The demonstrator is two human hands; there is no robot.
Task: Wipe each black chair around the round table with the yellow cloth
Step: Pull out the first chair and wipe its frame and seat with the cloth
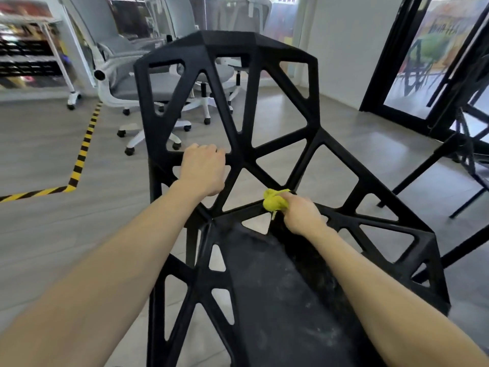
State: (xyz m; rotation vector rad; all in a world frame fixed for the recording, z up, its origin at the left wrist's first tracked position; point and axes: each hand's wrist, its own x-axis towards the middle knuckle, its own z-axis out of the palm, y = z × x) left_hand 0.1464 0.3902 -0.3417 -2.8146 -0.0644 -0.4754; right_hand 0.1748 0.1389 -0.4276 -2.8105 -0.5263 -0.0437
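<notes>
Fingers of the left hand [203,170] curl over a bar of the black plastic chair with a lattice of triangular openings [254,144], gripping its backrest, while the fingers of the right hand [301,215] bunch round the crumpled yellow cloth [274,200] and press it against a strut where backrest and seat meet. Pale dusty smears mark the dark seat panel below. Underneath lies a grey wood-look floor [39,154], crossed on the left by a strip of yellow-and-black hazard tape [83,152]. Beyond the backrest stand grey mesh office chairs on white wheeled bases [127,83], seen partly through the lattice. On the right a black-framed glass door [423,62] stands near thin black metal legs [423,165], which come close to the chair's right side.
</notes>
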